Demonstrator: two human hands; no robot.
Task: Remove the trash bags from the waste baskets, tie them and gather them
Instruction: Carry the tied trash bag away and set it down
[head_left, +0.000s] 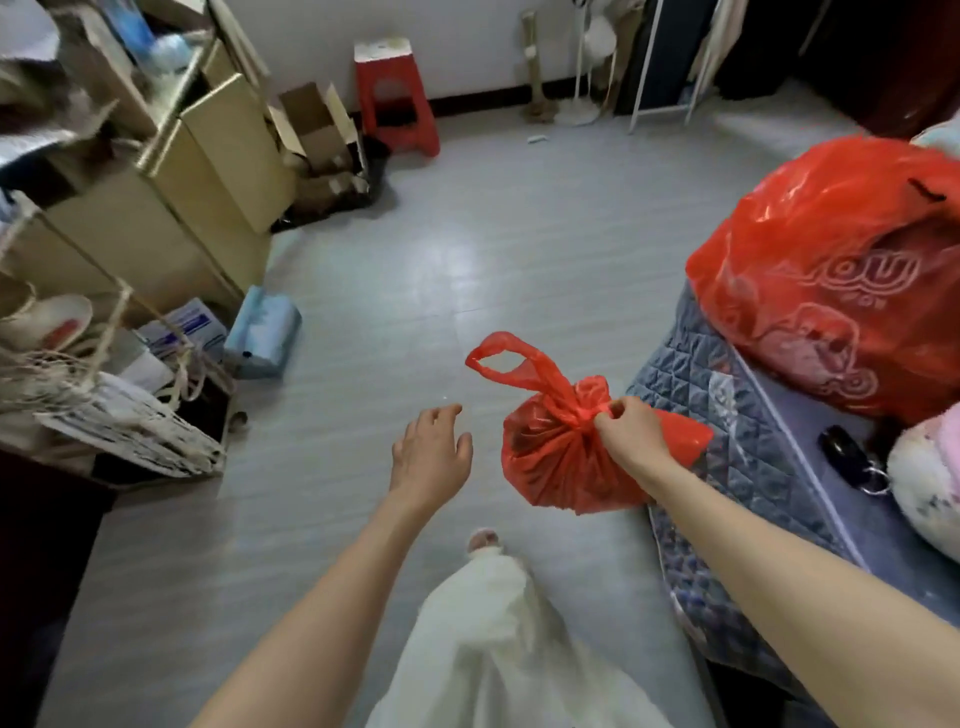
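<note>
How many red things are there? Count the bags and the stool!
Red bags: 2, the small tied bag pinched by the right hand and the big bag on the bed.
Red stools: 1, the stool by the wall.
Total: 3

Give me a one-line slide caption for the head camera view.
Right hand pinches the knot of a small red trash bag above the floor; left hand open beside it.

Single head cam, wide-angle, looking fwd and down, hands close, floor (415, 270) beyond
</note>
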